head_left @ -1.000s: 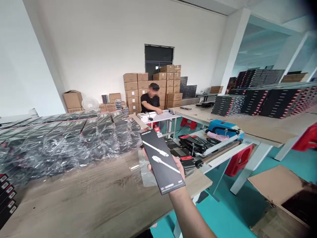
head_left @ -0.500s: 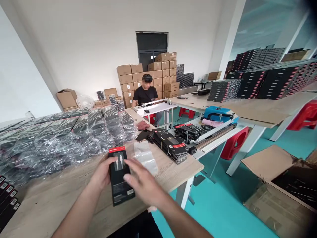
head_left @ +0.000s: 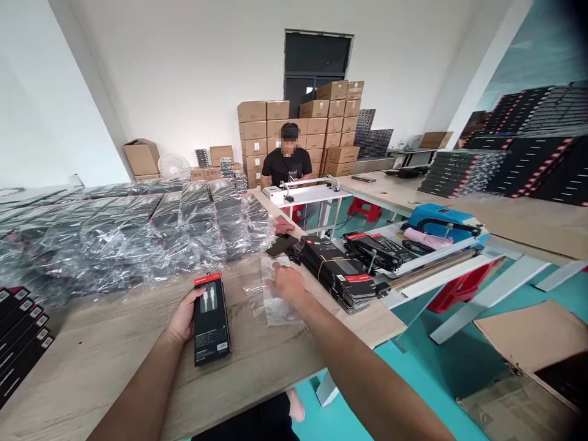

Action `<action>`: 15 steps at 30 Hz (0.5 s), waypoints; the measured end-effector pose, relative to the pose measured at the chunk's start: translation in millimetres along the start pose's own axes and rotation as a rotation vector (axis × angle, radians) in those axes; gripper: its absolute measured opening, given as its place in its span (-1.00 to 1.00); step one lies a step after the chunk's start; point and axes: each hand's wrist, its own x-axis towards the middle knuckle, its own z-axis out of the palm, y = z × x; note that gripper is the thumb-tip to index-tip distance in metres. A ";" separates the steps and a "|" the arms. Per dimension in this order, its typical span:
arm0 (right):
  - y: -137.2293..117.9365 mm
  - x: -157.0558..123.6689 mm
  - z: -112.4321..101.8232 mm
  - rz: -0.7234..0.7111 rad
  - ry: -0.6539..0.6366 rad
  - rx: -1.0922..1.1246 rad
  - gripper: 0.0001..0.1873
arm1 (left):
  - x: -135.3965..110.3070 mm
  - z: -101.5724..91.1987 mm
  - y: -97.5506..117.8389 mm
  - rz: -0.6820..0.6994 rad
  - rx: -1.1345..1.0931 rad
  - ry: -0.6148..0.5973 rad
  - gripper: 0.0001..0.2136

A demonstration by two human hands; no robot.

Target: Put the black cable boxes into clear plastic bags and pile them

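My left hand [head_left: 184,313] grips a black cable box [head_left: 211,327] by its left side, tilted up over the wooden table. The box has a red top band and a window with white cable plugs in it. Over the clear plastic bags [head_left: 278,312] to the right is my right hand [head_left: 288,283], its fingers drawn together on a thin clear bag. Part of that film spreads left of the fingers; the fingertips are partly hidden. Beside this hand lies a banded stack of flat black packages [head_left: 337,269].
Plastic-wrapped boxes [head_left: 184,239] line the table's left and back. More black boxes [head_left: 22,331] are stacked at the near left. A sealing machine [head_left: 441,223] stands right, an open carton [head_left: 519,392] on the floor. A co-worker [head_left: 288,159] sits opposite.
My right hand has left the cable box and moved right and forward onto the plastic bags. My left hand still holds the box, now farther left. The view has turned slightly left.
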 end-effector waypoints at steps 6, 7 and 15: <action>15.8 14.3 3.1 -0.030 0.042 0.090 -0.56 | 8.8 0.0 -2.0 0.055 0.022 -0.072 -0.89; 21.8 13.1 -0.4 -0.002 0.072 0.079 -0.56 | 10.2 -0.6 -1.9 0.051 0.031 -0.088 -0.90; 25.6 -11.6 -8.4 -0.086 0.269 -0.227 -0.78 | 22.1 -8.6 -0.1 0.056 0.029 -0.146 -0.85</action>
